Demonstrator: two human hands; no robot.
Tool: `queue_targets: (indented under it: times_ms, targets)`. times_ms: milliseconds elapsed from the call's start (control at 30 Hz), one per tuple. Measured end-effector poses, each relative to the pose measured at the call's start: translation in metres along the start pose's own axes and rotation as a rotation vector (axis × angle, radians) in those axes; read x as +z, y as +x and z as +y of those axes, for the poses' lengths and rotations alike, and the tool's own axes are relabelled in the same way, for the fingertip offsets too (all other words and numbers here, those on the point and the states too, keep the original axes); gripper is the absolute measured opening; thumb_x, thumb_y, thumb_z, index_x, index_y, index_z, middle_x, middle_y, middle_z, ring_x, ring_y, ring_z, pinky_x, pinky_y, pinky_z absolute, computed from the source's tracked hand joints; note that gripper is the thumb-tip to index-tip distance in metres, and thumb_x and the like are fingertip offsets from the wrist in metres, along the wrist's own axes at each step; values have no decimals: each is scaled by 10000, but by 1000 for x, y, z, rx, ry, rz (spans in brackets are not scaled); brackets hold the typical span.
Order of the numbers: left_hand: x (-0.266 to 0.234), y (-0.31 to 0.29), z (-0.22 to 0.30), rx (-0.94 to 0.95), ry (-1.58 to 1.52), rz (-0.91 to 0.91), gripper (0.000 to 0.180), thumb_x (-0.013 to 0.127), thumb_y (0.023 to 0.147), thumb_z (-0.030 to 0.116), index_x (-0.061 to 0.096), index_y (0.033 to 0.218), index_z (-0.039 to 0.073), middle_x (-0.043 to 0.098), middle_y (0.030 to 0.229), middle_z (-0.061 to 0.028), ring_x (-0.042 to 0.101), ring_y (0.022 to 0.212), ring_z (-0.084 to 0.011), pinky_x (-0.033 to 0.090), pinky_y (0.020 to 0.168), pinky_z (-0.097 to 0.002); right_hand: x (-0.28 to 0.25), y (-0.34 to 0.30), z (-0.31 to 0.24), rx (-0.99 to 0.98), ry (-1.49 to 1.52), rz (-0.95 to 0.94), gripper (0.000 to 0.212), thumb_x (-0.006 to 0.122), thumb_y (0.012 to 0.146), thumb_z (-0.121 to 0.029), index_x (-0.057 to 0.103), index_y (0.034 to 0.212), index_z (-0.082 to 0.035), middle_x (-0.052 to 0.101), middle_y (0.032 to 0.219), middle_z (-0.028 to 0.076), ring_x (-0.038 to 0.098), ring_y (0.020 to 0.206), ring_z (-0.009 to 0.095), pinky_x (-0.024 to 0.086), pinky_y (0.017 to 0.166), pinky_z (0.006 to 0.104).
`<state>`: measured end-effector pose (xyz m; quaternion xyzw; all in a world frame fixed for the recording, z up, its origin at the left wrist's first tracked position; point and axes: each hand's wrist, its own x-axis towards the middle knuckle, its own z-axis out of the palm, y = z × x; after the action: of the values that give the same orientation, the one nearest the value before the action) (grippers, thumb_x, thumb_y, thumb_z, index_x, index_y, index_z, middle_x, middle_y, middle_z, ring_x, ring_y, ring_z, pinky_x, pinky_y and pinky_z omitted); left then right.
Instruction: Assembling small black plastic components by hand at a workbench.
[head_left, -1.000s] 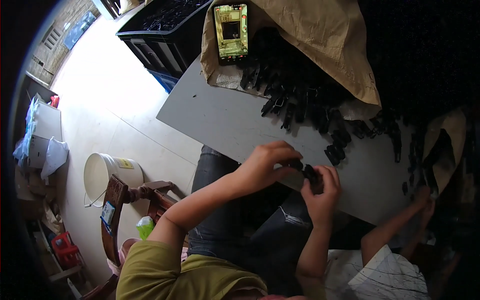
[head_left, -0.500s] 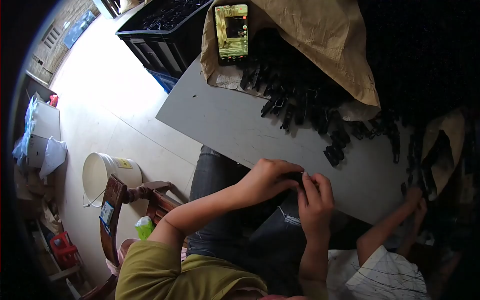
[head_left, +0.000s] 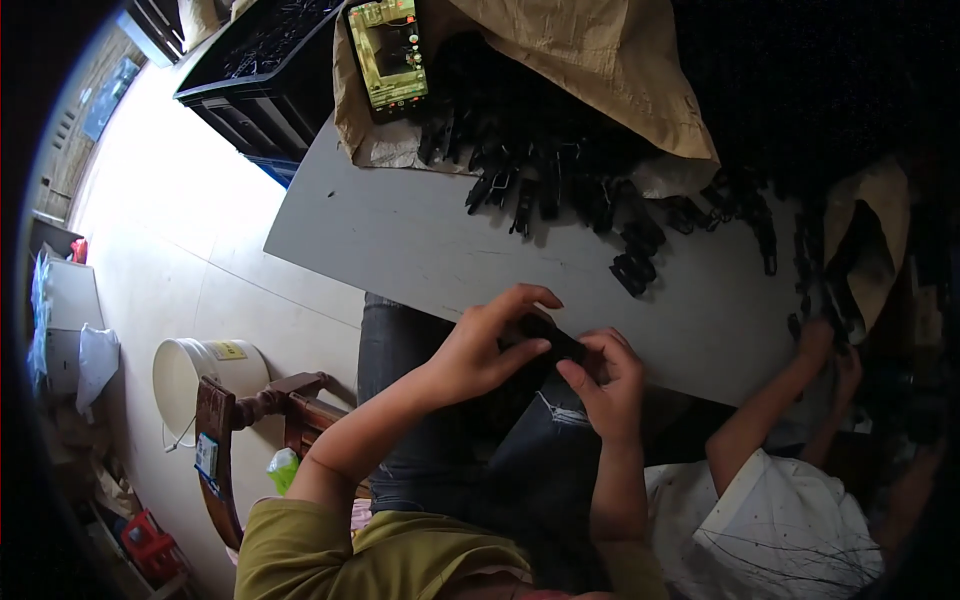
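Between my two hands, above my lap at the front edge of the grey table, is a small black plastic piece, too dark to name for certain. My left hand has its thumb against the near side of the piece, its index finger arched over it. Thumb and bent fingers of my right hand pinch the other end. Beyond them, a heap of black plastic clips spills out of a brown paper bag. A short stack of clips lies closest to my hands.
A lit phone rests on the bag. Black crates stand left of the table. A white bucket and a wooden chair are at my left. At my right, a person in a white shirt has both hands by more black pieces.
My left index finger has lifted and spread from the thumb, showing more of the black piece. The whole view has shifted, so the table and bag appear further left and higher.
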<state>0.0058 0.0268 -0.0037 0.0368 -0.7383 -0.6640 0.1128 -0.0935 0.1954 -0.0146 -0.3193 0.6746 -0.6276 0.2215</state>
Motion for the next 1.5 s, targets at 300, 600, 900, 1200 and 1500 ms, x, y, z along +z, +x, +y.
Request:
queue_targets:
  times_ms: [300,600,900,1200,1500]
  targets:
    - [7,-4,-6,-85,-118,57,360,550,844,-49,463,1188,13,603,1017,-120,598,962,-173,463,826,-269,-7,-3,17,192,178,-67,200,738,797,-106,584,881,-9,525,748,-10,502,662,52,412,595,196]
    - [-31,34,-7,105,212,300,86,522,872,33,531,956,13,531,872,-91,565,759,-207,458,716,-302,-21,33,3,-154,-647,237,164,668,829,-85,570,944,-21,527,995,59,554,767,141,461,605,263]
    - [-24,93,-15,-15,1189,424,161,564,778,78,489,918,51,531,887,-142,632,714,-296,527,549,-396,-13,39,14,-214,-1051,236,216,621,820,-4,535,1017,-11,516,1079,125,611,920,273,524,746,358]
    - [-32,63,-17,-2,1108,366,216,556,778,49,462,973,39,541,853,-174,619,720,-337,517,587,-421,-9,22,-5,-95,-987,123,320,650,752,-22,510,1039,-5,516,1025,131,607,903,287,511,721,373]
    - [-20,31,-8,22,231,209,433,555,818,30,468,1241,64,517,782,-65,525,702,-142,433,663,-272,-8,17,2,-35,-570,149,330,637,688,29,511,992,8,531,915,98,573,767,189,472,640,275]
